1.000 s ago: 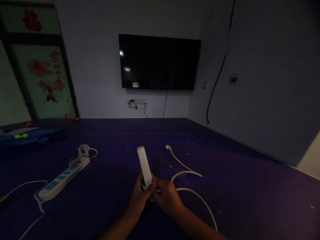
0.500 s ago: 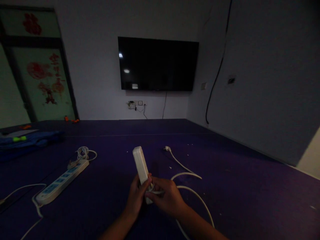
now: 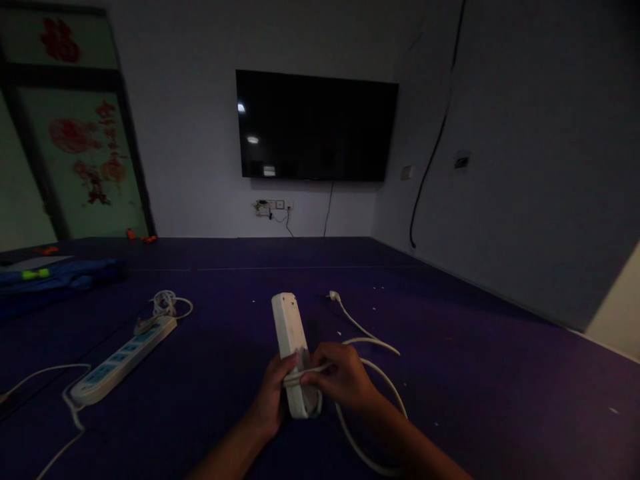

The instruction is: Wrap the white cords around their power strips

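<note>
In front of me a white power strip (image 3: 289, 327) stands tilted upright, its narrow side and back toward me. My left hand (image 3: 273, 395) is closed round its lower left side, the thumb pressed on the edge. A white power cord (image 3: 295, 378) passes across the lower part of the strip in a couple of turns. At the strip's right side my right hand (image 3: 343, 377) pinches that cord between thumb and fingers. The rest of the cord loops over the purple floor to a white plug (image 3: 335, 296) lying beyond my hands.
Another power strip (image 3: 123, 363) with blue sockets lies at the left, its cord bundled (image 3: 165, 305) at the far end. Blue cloth (image 3: 65, 277) lies farther left. A television (image 3: 317, 127) hangs on the far wall. Small white scraps dot the purple floor (image 3: 475, 387).
The strip has turned slightly, showing more of its face. My right hand has drawn the cord across its front, and the loose loop on the floor has shifted.
</note>
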`<state>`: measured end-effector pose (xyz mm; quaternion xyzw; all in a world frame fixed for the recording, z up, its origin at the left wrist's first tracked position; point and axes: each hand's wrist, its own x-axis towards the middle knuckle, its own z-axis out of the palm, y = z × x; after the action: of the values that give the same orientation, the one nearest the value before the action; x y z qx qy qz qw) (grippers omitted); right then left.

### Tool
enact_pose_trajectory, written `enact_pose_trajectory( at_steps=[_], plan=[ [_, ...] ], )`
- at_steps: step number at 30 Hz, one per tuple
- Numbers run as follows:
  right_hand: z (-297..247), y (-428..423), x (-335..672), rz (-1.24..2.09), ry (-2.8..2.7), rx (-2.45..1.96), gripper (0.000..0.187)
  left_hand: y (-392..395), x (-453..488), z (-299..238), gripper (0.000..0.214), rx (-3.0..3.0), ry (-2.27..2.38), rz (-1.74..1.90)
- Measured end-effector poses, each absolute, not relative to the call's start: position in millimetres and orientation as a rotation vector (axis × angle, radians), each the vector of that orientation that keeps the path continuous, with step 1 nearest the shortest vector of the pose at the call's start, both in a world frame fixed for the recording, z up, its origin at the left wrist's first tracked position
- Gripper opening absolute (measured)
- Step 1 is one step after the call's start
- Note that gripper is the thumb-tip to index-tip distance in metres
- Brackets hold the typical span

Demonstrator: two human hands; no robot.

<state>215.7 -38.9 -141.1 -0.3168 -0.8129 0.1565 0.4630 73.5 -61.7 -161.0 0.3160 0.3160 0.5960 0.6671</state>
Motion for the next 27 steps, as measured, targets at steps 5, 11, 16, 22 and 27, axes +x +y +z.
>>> enact_pose_trajectory(
  at_steps=[5, 11, 16, 22, 27],
  plan=[
    [-143.7, -35.8, 217.9, 0.521, -1.950, -0.774, 0.041, -60.6, 69.7, -162.6, 0.030, 0.603, 0.671, 1.313],
    [-144.4, -37.2, 215.6, 0.677, -1.885, -0.772, 0.041, -60.3, 68.0, -161.8, 0.039, 0.566, 0.571, 1.270],
    [-143.7, -38.0, 211.9, 0.702, -1.837, -0.782, 0.041, -61.5, 66.2, -160.9, 0.035, 0.592, 0.596, 1.245],
    [-147.8, -34.9, 209.7, 0.916, -1.811, -0.832, 0.061, -60.4, 60.2, -164.0, 0.039, 0.603, 0.648, 1.234],
    [-146.1, -36.0, 207.5, 1.172, -1.795, -0.713, 0.062, -63.0, 58.0, -161.0, 0.041, 0.607, 0.697, 1.211]
  ],
)
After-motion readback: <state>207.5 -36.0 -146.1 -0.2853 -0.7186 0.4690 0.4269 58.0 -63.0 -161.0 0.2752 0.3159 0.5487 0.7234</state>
